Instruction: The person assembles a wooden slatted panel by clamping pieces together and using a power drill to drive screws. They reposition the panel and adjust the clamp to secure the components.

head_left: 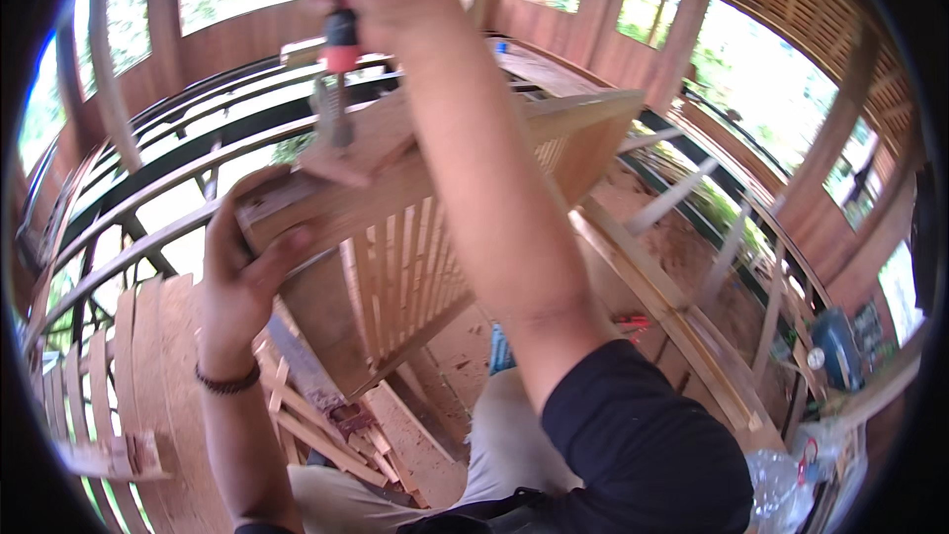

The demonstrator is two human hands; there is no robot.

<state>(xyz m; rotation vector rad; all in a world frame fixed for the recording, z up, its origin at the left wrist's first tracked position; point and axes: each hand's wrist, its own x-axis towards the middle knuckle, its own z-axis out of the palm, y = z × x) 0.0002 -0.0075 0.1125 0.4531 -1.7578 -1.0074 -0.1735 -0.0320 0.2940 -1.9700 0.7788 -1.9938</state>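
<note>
A slatted wooden frame [425, 267] stands tilted before me, with thick rails and a row of narrow slats. At its near left corner, my left hand [242, 267] grips the end of the top rail [336, 208], thumb on the near side. My right hand [371, 0] is raised above the rail, closed around a hand tool [341, 49] with a black and red handle and a metal shaft pointing down. The tool is blurred, so its exact kind does not show. Below its tip lies a flat wood piece [341, 158] on the rail. My right forearm hides part of the frame.
Wood offcuts [376, 450] lie by my legs amid sawdust. Long timber beams [682, 316] run along the right. Wooden planks [158, 366] stand at the left. A clear plastic bag [781, 480] sits at the lower right, near a dark green round object [838, 346].
</note>
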